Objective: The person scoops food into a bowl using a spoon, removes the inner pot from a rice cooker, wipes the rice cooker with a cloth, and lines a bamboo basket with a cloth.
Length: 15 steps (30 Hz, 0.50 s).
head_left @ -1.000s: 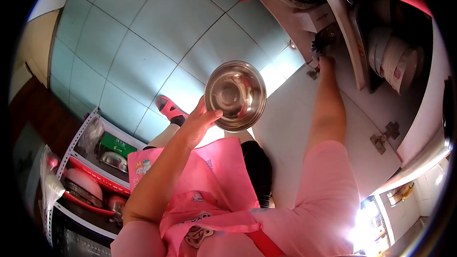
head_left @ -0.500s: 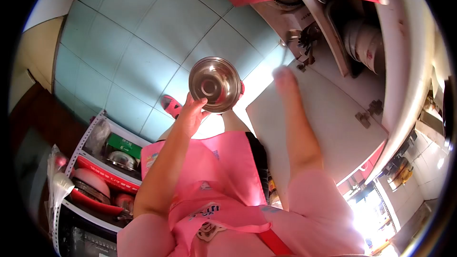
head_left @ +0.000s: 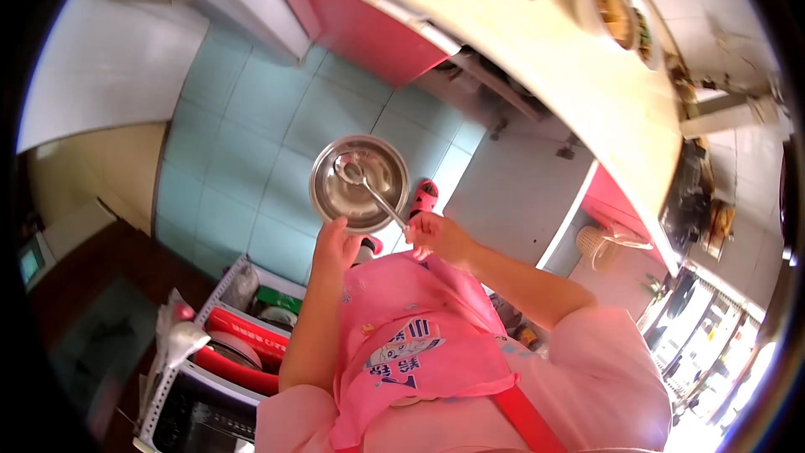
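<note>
From the head camera, it's the steel bowl (head_left: 340, 203) just off centre toward 10 o'clock, its mouth facing up, and the left hand (head_left: 335, 245) has it by the rim at the bowl's 7 o'clock! The thumb shows against the edge; the other fingers are mostly hidden, so how far they spread I cannot tell. Over at the bowl's 4 o'clock, the right hand (head_left: 438, 239) has its fingers curled closed around the end of a spoon (head_left: 383, 202), handle slanting in from between 4 and 5 o'clock, head over the bowl toward 10 o'clock; whether metal meets metal, I cannot tell. The tiled floor (head_left: 285, 109) lies below, a pink shoe (head_left: 426, 195) down there at the bowl's 3 o'clock. A pale cabinet door (head_left: 520, 193) stands open at 3 o'clock, the counter (head_left: 570, 59) sweeps across from 12 to 3 with food dishes near 2, and at 8 o'clock there's a rack with a red box (head_left: 243, 327).
</note>
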Available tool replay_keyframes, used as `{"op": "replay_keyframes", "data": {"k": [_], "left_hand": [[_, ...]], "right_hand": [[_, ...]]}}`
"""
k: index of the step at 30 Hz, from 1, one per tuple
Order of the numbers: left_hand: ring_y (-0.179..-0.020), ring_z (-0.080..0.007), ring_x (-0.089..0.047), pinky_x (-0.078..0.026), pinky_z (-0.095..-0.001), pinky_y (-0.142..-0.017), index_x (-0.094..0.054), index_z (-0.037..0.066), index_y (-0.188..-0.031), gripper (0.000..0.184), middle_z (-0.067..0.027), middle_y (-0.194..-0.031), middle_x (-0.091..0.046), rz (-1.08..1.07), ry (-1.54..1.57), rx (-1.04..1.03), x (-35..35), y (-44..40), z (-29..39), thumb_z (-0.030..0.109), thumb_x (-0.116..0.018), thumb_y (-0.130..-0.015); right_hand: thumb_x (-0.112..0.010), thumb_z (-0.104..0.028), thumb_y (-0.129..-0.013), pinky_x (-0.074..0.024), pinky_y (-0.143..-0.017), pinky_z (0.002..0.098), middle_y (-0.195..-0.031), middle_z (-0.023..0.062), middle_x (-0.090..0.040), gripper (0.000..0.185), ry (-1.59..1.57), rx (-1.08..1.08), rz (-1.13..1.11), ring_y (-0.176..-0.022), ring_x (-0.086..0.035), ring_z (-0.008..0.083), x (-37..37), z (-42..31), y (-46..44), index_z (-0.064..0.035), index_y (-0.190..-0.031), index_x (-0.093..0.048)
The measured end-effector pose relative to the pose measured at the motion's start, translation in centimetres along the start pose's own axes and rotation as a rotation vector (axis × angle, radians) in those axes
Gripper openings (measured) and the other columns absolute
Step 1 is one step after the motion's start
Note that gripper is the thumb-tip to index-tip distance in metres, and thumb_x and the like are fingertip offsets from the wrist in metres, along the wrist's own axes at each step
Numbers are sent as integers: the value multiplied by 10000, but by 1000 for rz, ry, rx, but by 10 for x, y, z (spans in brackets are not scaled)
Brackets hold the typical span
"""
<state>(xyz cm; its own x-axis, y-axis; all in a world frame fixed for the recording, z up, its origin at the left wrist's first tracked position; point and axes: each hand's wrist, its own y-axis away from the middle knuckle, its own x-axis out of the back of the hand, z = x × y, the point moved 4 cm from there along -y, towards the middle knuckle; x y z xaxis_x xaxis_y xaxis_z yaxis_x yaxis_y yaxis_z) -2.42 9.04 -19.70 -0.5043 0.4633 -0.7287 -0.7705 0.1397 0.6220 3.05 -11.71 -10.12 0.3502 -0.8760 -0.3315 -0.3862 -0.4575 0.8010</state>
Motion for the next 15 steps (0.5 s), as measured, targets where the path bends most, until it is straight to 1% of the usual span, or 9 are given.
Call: {"op": "replay_keyframes", "data": {"k": [1,3,4,7,8,10,12,13,15], "left_hand": [[-1299,-321,-426,-344,-517,-1089,-338,44,-1412,633,-138,-1410,-435,-42,3,-3,-21,15,11,212,-602,-862],[-1332,-296,-388,-321,-511,-1108,-316,101,-1441,680,-101,-1452,-392,-163,-30,-11,-69,48,35,261,-611,-850],[-1332,-296,-388,-321,-511,-1108,-316,101,-1441,680,-101,-1452,-392,-196,-51,-13,-86,61,46,261,-611,-850],[-1357,-287,-353,-293,-499,-1123,-290,102,-1455,673,-93,-1475,-359,-333,-100,-49,-127,102,75,285,-568,-870],[-1357,-287,-353,-293,-499,-1123,-290,102,-1455,673,-93,-1475,-359,-357,-119,-48,-136,115,82,285,-568,-870],[-1361,-287,-348,-299,-495,-1116,-287,103,-1457,668,-92,-1479,-352,-309,-166,-48,-146,137,93,314,-543,-878],[-1363,-285,-344,-305,-498,-1108,-279,107,-1462,680,-90,-1483,-344,-359,-230,-56,-167,154,102,345,-534,-878],[-1363,-284,-344,-304,-499,-1108,-274,108,-1464,685,-90,-1485,-341,-352,-232,-65,-172,162,103,351,-535,-879],[-1360,-281,-348,-308,-496,-1104,-264,112,-1468,700,-93,-1487,-336,-338,-249,-88,-184,180,105,370,-540,-879]], "right_hand": [[-649,-182,-877,-519,-684,284,-894,68,-599,213,-4,42,15,-770,-615,146,-2,-10,24,-44,-1004,-550],[-700,-183,-830,-517,-745,323,-1004,97,-581,325,455,389,275,-863,-604,187,16,-30,94,-52,-1089,-552],[-715,-177,-812,-507,-788,346,-1041,106,-569,375,669,486,523,-913,-589,217,41,-24,122,-62,-1127,-548],[-747,-159,-767,-449,-928,413,-1128,137,-548,488,689,423,1144,-1082,-533,312,151,23,192,-52,-1189,-529],[-759,-260,-773,-447,-920,416,-1140,151,-557,524,785,395,1362,-1064,-542,316,188,54,209,-30,-1188,-536],[-749,-411,-771,-442,-928,403,-1157,170,-571,629,664,-67,1311,-1075,-546,315,238,129,216,-7,-1208,-542],[-728,-507,-761,-452,-909,394,-1154,177,-599,697,135,-217,793,-1101,-551,301,248,193,184,6,-1204,-565],[-736,-482,-755,-456,-890,393,-1122,161,-620,650,260,-297,871,-1108,-552,284,173,121,211,-2,-1172,-600],[-731,-389,-766,-461,-827,405,-1121,136,-619,541,254,-235,842,-1060,-558,255,178,141,190,-44,-1167,-617]]}}
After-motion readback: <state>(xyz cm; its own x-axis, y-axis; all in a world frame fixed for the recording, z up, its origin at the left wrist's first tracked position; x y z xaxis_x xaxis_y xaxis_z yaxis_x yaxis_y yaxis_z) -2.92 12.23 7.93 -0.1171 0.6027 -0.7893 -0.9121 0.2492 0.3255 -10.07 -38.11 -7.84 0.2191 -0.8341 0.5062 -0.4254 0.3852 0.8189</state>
